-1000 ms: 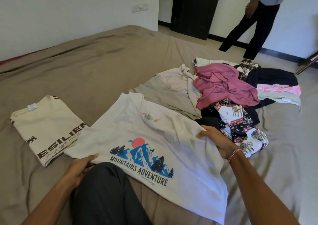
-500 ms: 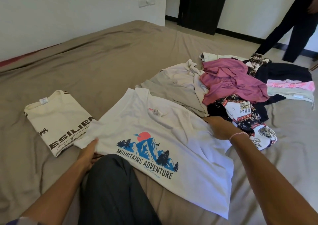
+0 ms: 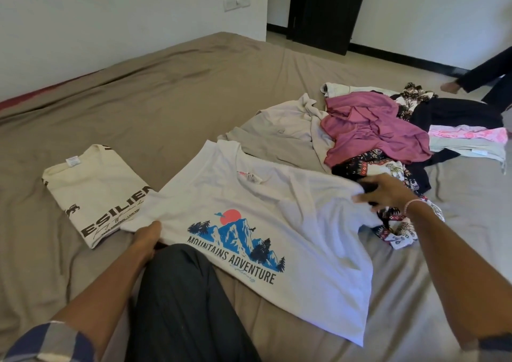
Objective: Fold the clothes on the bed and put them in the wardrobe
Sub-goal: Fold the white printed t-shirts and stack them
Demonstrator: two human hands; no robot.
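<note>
Right hand shifted outward along the white T-shirt, its fingers pinching the sleeve edge, left hand gripping the opposite sleeve, shirt spread on the bed between both hands, folded cream shirt just beyond the left fingers, unfolded clothes pile beyond the right fingers

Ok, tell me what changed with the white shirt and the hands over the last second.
The right-hand grip has drawn one sleeve of the white T-shirt outward toward the unfolded pile, stretching it flatter. The left-hand grip still pinches the other sleeve. The bystander has walked right, nearly out of view. The folded cream shirt and the pile stayed put.
</note>
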